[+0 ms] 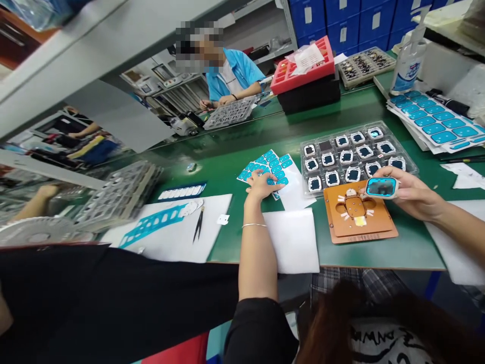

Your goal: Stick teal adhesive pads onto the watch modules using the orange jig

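My right hand (pixel 415 194) grips a small rounded-square watch-like case (pixel 382 187) with a white frame, a blue border and a dark shiny face. It holds the case above the right edge of an orange fixture plate (pixel 361 233), which has a shaped recess in its middle. My left hand (pixel 262 185) lies with fingers spread on fanned sheets of blue rounded-square stickers (pixel 272 161). Behind the fixture, a clear plastic tray (pixel 358 174) carries rows of similar white-framed dark parts. Below my left hand is a white foam pad (pixel 297 242).
On the left, tweezers (pixel 199 224) and a blue cut-out strip (pixel 155 222) lie on a white sheet. Stacked trays (pixel 121 194) stand farther left. Behind are a red bin (pixel 303 68), a pump bottle (pixel 409 65) and more sticker sheets (pixel 435 119). A person in blue (pixel 238 71) sits opposite.
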The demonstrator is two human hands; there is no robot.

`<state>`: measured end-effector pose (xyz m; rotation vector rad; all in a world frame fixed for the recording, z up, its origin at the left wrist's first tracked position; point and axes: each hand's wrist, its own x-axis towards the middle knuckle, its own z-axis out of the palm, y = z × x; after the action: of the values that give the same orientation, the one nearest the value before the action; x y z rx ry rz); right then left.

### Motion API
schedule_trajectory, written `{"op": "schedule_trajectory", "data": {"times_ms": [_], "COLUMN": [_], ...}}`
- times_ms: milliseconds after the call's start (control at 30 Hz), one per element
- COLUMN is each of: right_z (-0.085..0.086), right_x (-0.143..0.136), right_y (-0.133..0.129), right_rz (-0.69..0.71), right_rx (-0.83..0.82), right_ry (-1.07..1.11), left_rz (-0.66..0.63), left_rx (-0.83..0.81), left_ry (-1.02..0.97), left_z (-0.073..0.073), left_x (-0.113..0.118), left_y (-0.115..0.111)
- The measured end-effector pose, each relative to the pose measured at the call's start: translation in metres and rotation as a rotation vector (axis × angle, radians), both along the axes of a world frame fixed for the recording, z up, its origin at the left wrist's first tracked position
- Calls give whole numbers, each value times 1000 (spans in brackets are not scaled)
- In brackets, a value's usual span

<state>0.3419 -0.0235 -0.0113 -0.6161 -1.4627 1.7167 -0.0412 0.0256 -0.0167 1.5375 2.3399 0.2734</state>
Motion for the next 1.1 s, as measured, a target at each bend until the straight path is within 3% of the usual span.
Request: {"op": "schedule_trajectory", "data": {"times_ms": [367, 600, 700, 800, 867, 967, 1100], "right_z": [-2, 0, 1, 0, -1, -2, -4], "right_x": [3, 2, 1, -1, -1, -2, -2], "right_y": [2, 1, 1, 3, 3, 4, 5], "right_rz": [13, 34, 21, -30, -52, -84, -133], "right_rx": [9, -15, -11, 11, 23, 26, 13], "right_ry": [-10, 41, 60, 33, 24, 35, 24], "left_rz": [-89, -155, -389, -855, -1090, -1244, -1309], "left_rx": [-3, 158, 426, 725, 774, 712, 723], "left_ry": [-17, 23, -76, -218, -214, -134, -104], "left_z": [3, 27, 35, 34, 29, 23, 21], "left_x": [9, 39, 64, 89, 104, 117, 121], "left_y": [1, -21, -38, -53, -59, -64, -66]}}
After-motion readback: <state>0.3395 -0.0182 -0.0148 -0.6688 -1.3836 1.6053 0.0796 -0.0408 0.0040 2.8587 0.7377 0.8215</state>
